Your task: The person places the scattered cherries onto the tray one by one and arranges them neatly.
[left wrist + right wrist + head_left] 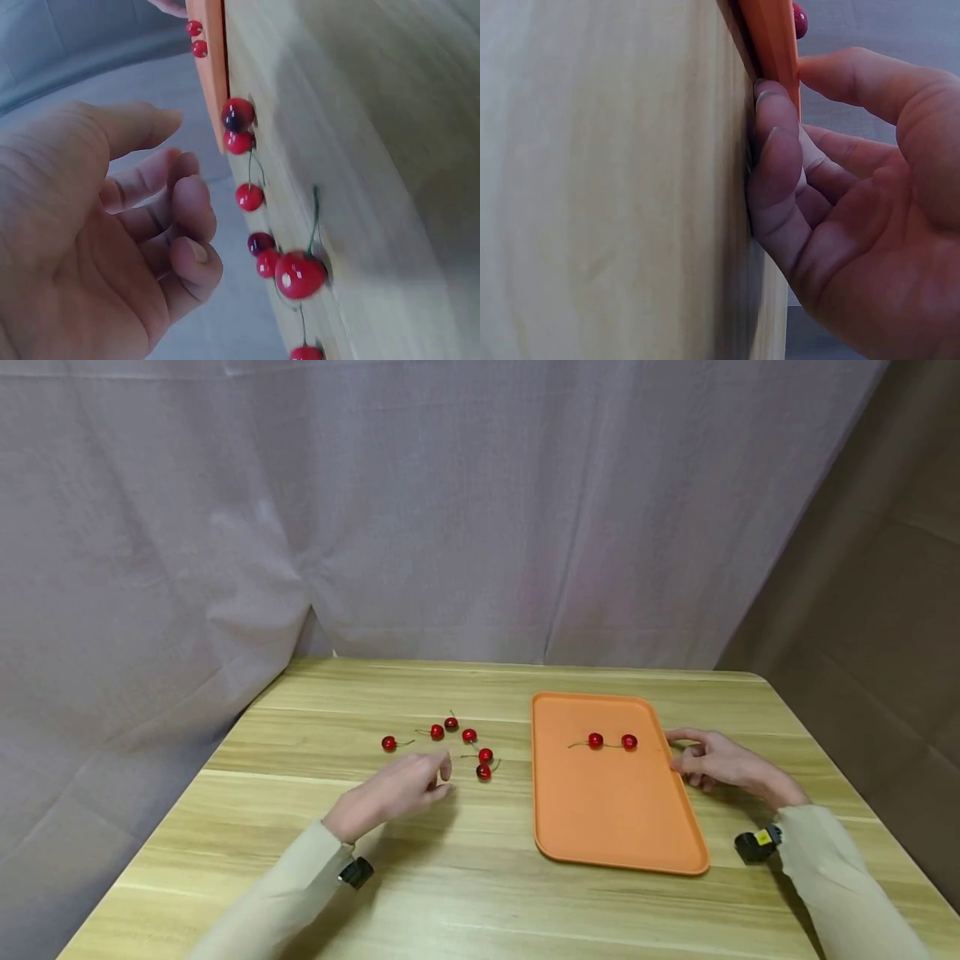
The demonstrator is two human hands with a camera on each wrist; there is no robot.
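Observation:
An orange tray (611,814) lies on the wooden table with two red cherries (595,741) on its far half. Several more cherries (468,735) with stems lie loose on the table left of the tray. My left hand (408,789) hovers just in front of them with loosely curled fingers (191,217) and holds nothing. The nearest cherry (483,771) is a little to its right. My right hand (712,762) is at the tray's right rim (776,52). Its fingertips (776,142) press against the rim at table level and the thumb (847,75) lies over the rim's top.
The wooden table (480,893) is backed by a grey curtain (375,527), which hangs down along its left edge. A brown wall stands at the right. In the left wrist view the loose cherries (300,274) run in a line toward the tray's edge (212,75).

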